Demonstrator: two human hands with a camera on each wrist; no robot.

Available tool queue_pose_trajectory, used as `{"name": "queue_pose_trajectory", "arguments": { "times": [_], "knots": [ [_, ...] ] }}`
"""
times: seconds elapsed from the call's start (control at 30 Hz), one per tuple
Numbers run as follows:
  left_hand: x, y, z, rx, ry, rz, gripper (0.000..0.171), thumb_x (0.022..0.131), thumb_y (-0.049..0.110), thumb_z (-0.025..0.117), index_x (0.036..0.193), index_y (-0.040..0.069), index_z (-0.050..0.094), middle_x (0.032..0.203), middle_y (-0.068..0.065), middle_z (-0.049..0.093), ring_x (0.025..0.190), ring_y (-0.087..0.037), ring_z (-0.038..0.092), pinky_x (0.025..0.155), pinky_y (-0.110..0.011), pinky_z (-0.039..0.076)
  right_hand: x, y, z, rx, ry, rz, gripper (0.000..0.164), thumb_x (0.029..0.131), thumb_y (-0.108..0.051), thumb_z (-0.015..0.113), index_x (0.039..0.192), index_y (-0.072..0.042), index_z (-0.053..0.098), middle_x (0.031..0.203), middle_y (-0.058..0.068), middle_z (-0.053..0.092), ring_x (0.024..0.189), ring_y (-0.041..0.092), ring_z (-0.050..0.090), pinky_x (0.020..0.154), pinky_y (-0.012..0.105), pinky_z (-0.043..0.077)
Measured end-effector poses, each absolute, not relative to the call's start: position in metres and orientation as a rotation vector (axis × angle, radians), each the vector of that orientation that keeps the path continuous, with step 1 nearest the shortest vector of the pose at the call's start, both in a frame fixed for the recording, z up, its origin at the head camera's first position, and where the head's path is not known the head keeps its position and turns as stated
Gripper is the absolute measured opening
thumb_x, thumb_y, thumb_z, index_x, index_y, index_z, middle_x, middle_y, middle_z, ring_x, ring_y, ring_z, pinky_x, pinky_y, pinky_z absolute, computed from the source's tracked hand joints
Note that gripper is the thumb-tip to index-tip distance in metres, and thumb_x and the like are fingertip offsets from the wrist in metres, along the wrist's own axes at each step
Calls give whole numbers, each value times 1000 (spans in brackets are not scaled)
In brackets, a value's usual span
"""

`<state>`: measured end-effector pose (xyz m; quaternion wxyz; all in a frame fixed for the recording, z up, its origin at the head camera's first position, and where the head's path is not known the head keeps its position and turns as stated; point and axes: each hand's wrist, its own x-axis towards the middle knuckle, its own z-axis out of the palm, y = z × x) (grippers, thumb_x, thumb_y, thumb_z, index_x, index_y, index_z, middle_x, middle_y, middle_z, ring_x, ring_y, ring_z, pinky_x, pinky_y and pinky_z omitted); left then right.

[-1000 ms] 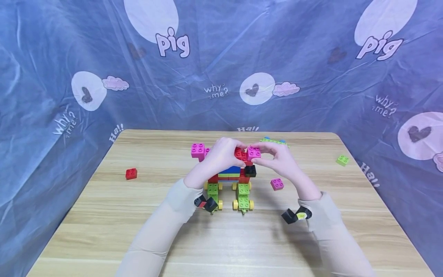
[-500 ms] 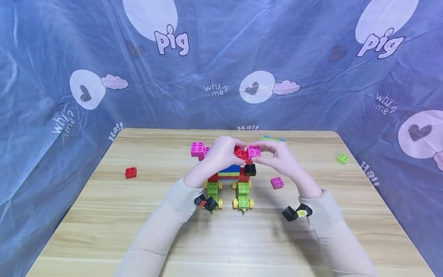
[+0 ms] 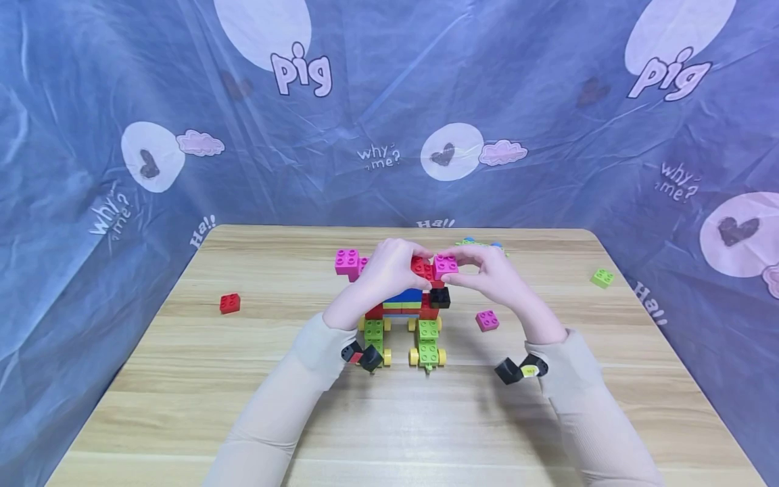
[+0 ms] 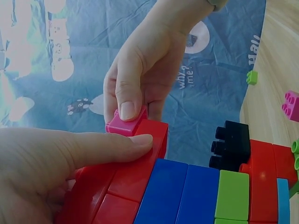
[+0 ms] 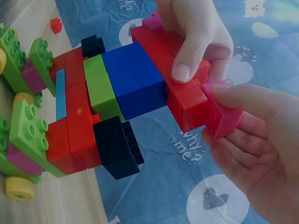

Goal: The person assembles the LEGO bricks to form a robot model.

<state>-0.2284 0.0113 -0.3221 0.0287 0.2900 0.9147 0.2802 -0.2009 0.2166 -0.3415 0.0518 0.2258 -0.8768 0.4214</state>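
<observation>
A toy-brick figure stands mid-table on two lime wheeled bases [image 3: 428, 352] with yellow wheels. Its body stacks red, lime and blue bricks [image 5: 133, 77], with a black brick [image 5: 117, 147] jutting out at the side. My left hand [image 3: 389, 267] grips the red bricks [image 4: 126, 186] across the top, thumb along the near face. Between thumb and fingers my right hand [image 3: 489, 270] pinches a pink brick [image 3: 445, 266] right against the red row's right end. Another pink brick [image 3: 347, 261] tops the left end. My left hand hides part of the upper row.
On the wooden table [image 3: 243, 406] lie a red brick [image 3: 230, 303] at left, a loose pink brick [image 3: 487, 320] right of the figure and a lime brick [image 3: 602, 278] at far right. Behind my right hand is a lime piece with blue parts [image 3: 481, 245].
The head view shifts slightly, moving the scene a little upward. Both hands keep their holds on the bricks with hardly any movement.
</observation>
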Motion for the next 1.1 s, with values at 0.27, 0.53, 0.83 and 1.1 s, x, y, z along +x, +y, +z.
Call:
{"name": "queue_pose_trajectory", "arguments": {
  "times": [0.27, 0.53, 0.83, 1.1],
  "knots": [
    [-229, 11, -322, 898, 2834, 864, 52, 72, 24, 85, 121, 13, 69, 119, -2, 69, 111, -19, 62, 96, -35, 47, -202, 215, -340, 711, -2666, 1254, 39, 82, -11, 75, 119, -1, 65, 112, 14, 69, 103, 27, 65, 90, 47, 50],
    [-228, 12, -323, 903, 2833, 866, 52, 72, 24, 85, 121, 12, 69, 118, -2, 70, 109, -18, 62, 96, -36, 47, -200, 216, -342, 738, -2651, 1209, 40, 81, -9, 76, 118, 0, 65, 111, 15, 69, 102, 29, 65, 93, 49, 50],
    [-228, 12, -322, 894, 2835, 860, 53, 72, 24, 86, 121, 12, 68, 118, -2, 69, 109, -19, 62, 96, -36, 47, -200, 216, -344, 775, -2619, 1144, 38, 81, -8, 77, 116, 1, 66, 109, 16, 70, 100, 30, 65, 91, 50, 51],
    [-227, 12, -322, 904, 2844, 844, 52, 73, 24, 85, 120, 12, 68, 118, -3, 69, 109, -19, 62, 97, -36, 46, -200, 215, -345, 788, -2597, 1110, 39, 79, -8, 78, 115, 0, 67, 108, 14, 71, 98, 28, 66, 87, 47, 52]
  ]
}}
